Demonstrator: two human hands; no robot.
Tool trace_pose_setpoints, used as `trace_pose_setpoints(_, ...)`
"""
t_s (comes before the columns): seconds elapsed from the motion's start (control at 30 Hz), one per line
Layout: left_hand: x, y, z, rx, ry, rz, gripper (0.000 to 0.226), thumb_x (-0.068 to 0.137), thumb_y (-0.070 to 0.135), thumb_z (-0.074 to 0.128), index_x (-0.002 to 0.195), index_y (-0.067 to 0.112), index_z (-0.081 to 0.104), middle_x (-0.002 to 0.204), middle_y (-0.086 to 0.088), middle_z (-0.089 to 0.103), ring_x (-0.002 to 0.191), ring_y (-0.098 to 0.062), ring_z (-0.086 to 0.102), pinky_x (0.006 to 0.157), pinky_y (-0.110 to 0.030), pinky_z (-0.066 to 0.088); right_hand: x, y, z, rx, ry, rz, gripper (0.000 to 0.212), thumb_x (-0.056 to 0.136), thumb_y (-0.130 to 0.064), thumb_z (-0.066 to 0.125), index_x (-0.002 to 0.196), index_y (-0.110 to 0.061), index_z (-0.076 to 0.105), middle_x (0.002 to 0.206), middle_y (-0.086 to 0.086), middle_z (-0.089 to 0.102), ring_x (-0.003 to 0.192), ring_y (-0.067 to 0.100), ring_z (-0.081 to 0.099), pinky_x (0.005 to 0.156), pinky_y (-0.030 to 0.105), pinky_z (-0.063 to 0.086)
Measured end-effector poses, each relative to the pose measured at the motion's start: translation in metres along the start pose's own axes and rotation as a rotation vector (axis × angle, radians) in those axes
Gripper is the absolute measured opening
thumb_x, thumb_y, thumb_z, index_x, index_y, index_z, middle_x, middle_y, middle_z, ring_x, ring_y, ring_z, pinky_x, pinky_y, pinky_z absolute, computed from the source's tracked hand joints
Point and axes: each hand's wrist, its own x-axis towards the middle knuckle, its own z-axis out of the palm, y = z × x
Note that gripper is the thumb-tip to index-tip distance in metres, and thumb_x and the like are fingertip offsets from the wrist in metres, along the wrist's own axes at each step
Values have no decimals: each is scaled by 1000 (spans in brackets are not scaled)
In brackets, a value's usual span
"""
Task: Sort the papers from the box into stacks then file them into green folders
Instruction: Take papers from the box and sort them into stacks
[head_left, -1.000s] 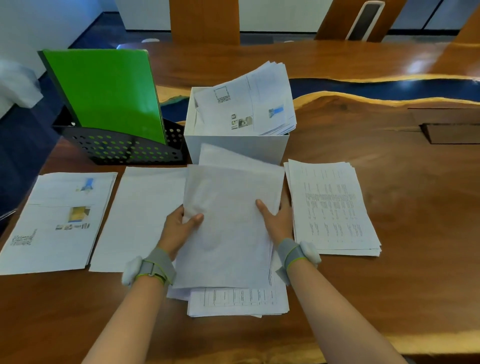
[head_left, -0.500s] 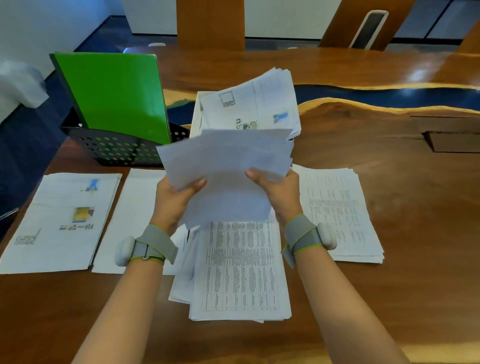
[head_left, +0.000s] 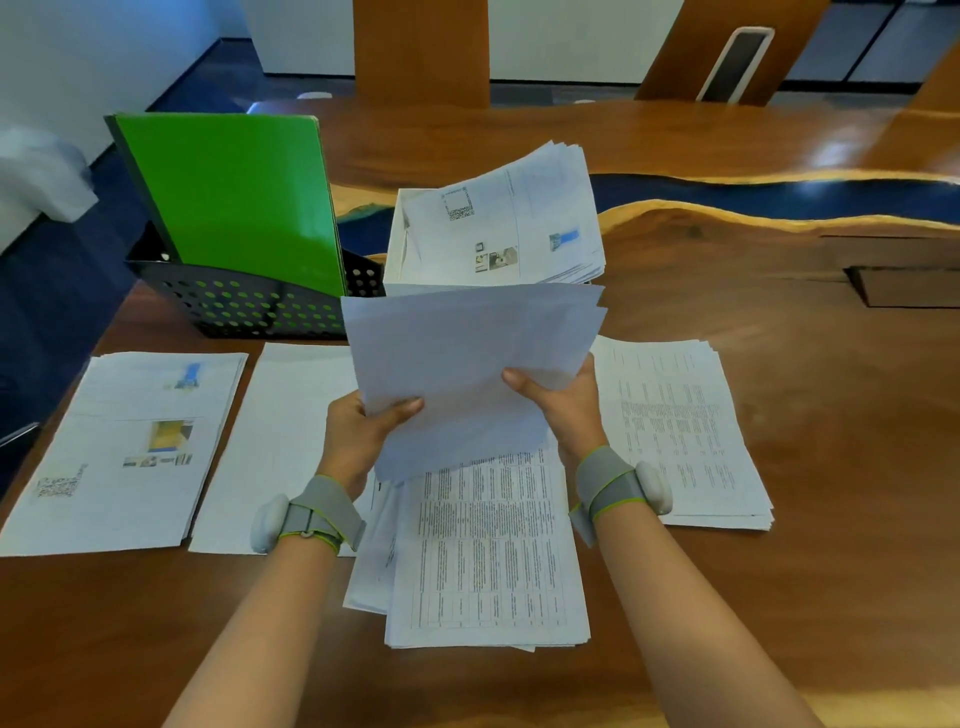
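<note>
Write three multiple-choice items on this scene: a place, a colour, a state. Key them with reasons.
1. Where does the green folder stand?
A. In the black mesh holder
B. On the floor
C. In a drawer

2. What colour are the wrist bands?
A. Red
B. Grey
C. Black

3. What do the left hand and right hand hold?
A. Nothing
B. The folder
C. One sheaf of papers

Key: 1 A, it stands upright in the holder; 2 B, grey straps wrap both wrists; 3 C, both hands pinch the sheaf's edges.
</note>
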Motion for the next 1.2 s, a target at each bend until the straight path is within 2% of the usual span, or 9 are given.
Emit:
trace_pose_setpoints(0.1, 3, 8, -6, -50, -96, 29, 29, 63, 9, 82, 87, 23, 74, 92, 2, 74, 86, -19, 69, 72, -33, 57, 8, -6, -4, -17, -78, -32, 89, 53, -19, 92, 130, -18, 46, 122, 1, 64, 115, 17, 60, 97, 34, 50)
trace_pose_setpoints(0.23, 8, 18, -12, -136, -223, 99, 43, 68, 6, 73, 105, 27, 68, 107, -1, 71, 101, -20, 66, 79, -35, 57, 12, -16, 0, -37, -156, -25, 70, 56, -12, 89, 119, -15, 59, 107, -6, 72, 101, 10, 67, 86, 23, 54)
trace_pose_setpoints(0.47, 14, 27, -3, -101, -9, 168, 34, 74, -4, 72, 96, 22, 66, 86, 14, 74, 82, -4, 69, 68, -16, 53, 10, -26, 9, -29, -69, -80, 25, 75, -3, 76, 86, -24, 70, 82, -12, 74, 80, 6, 69, 83, 30, 54)
trace_pose_setpoints(0.73, 7, 4, 13, 64, -80, 122, 34, 84, 6, 67, 115, 17, 58, 104, 5, 68, 89, 0, 66, 75, -20, 55, -6, 2, 9, -120, -24, -86, 37, 90, -3, 59, 118, -23, 46, 106, -19, 55, 95, -11, 55, 78, 0, 41)
trace_pose_setpoints(0.9, 8, -5, 17, 186, 5, 91, 31, 98, 12, 48, 128, 8, 52, 117, -4, 60, 109, -23, 58, 95, -37, 47, -5, 13, 10, -246, -14, -44, 39, 98, 0, 42, 137, -2, 41, 116, -4, 48, 111, 9, 43, 73, -9, 31)
trace_pose_setpoints(0.97, 11, -2, 10, 211, 63, 123, 32, 98, 13, 48, 129, 8, 52, 117, -3, 60, 109, -22, 57, 94, -34, 46, -2, 9, 11, -274, -8, -50, 35, 98, 0, 43, 133, -1, 46, 115, -1, 53, 109, 11, 48, 82, -2, 37)
trace_pose_setpoints(1.03, 15, 1, -5, 236, 106, 137, 33, 97, 15, 51, 129, 8, 52, 119, -5, 61, 107, -22, 57, 93, -35, 47, 1, 8, 16, -295, -45, -21, 25, 95, -1, 49, 119, 1, 55, 114, 10, 62, 106, 24, 58, 95, 26, 48)
trace_pose_setpoints(1.1, 19, -1, -21, 276, 148, 120, 29, 95, 16, 53, 124, 8, 55, 118, -10, 62, 106, -26, 59, 91, -40, 50, 1, 12, 19, -329, -60, 21, 10, 89, -1, 59, 98, 4, 59, 103, 22, 66, 98, 37, 62, 89, 47, 52)
trace_pose_setpoints(1.2, 22, -10, -48, 356, 216, 79, 23, 94, 16, 55, 116, 7, 56, 115, -14, 62, 104, -32, 59, 91, -47, 50, -4, 25, 32, -410, -91, 85, 6, 87, -2, 61, 83, -5, 60, 87, 21, 66, 83, 38, 63, 75, 47, 54)
